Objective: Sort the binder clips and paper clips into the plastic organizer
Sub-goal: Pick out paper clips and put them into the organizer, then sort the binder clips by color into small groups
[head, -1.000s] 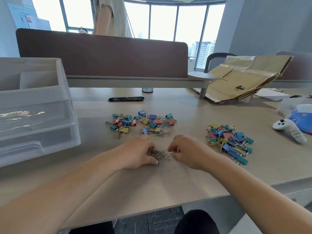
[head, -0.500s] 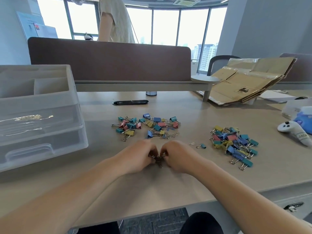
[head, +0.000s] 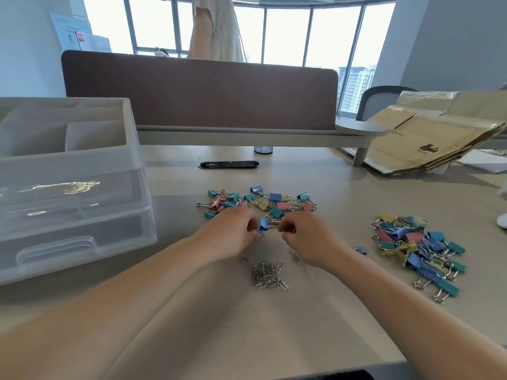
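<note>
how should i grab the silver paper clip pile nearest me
Come from above the paper clips with fingers on the heap's left and right sides, slide along the desk and squeeze at the middle. The clips lie loose and flat in a low heap, nothing sticking up, so gathering likely beats pinching.

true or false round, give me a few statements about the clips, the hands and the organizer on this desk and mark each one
1. The silver paper clips lie heaped on the desk, nearer the person than both hands. True.
2. The plastic organizer stands to the right of the hands. False: it stands to their left.
3. A blue binder clip sits between the left hand and the right hand. True.
4. All the binder clips form a single heap. False: a far pile lies beyond the hands, and a right pile lies off to the side.
</note>
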A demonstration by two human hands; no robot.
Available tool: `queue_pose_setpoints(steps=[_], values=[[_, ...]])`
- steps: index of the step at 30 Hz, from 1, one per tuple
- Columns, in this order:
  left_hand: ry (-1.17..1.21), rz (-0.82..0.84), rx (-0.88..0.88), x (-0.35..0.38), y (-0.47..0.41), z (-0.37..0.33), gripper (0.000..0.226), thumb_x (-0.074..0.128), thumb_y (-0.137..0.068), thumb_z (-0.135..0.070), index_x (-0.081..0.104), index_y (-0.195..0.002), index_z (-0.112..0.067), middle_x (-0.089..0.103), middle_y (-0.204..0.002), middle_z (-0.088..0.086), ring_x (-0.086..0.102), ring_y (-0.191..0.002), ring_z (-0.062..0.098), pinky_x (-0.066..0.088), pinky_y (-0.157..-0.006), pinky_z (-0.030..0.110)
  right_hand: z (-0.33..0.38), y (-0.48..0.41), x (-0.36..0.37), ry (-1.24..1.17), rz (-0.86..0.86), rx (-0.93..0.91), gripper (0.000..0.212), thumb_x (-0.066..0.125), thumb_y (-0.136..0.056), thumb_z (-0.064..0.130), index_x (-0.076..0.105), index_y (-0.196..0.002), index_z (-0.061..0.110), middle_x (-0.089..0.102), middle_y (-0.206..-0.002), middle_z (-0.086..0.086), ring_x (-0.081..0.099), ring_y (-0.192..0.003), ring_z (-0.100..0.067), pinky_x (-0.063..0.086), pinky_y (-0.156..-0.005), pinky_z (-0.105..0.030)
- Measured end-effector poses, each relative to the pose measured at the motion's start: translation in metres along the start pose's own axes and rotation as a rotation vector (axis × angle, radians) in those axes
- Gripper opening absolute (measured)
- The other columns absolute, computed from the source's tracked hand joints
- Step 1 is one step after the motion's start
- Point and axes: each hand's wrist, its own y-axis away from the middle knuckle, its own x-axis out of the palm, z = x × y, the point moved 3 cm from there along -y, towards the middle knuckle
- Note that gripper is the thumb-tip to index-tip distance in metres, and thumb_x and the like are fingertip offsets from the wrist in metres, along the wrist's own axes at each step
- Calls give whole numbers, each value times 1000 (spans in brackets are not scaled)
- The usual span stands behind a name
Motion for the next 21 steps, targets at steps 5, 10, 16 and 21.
queue_pose_setpoints(steps=[5, 10, 16, 21], values=[[-15, 36, -5, 4, -32, -2, 39, 63, -91, -25, 57, -128, -12, 65, -114, 6, 62, -101, 19, 48, -90, 31, -12, -29, -9, 147, -60, 18, 26, 57, -94, 17, 65, -118, 21, 62, -116, -1, 53, -84, -13, 42, -69, -25], [-70, 100, -34, 18, -54, 4, 43, 67, -88, -31, 60, -123, -7, 63, -116, 8, 63, -97, 20, 51, -88, 34, -23, -51, 0, 228, 27, 33, 24, 57, -93, 21, 69, -114, 16, 65, -101, -3, 59, -76, -15, 39, -53, -22], [-26, 96, -52, 22, -60, 9, 33, 66, -90, -26, 63, -120, -13, 63, -115, 3, 62, -96, 17, 49, -86, 29, -23, -57, 5, 186, 44, 36, 11, 64, -90, 27, 69, -94, 19, 65, -86, -1, 58, -73, -17, 39, -55, -26], [-8, 65, -74, 16, -52, 15, 31, 64, -91, -34, 57, -117, -17, 62, -109, -2, 59, -92, 14, 47, -78, 28, -19, -50, 1, 103, 16, 31, 11, 69, -86, 23, 58, -86, 20, 61, -82, 4, 57, -77, -16, 35, -52, -22]])
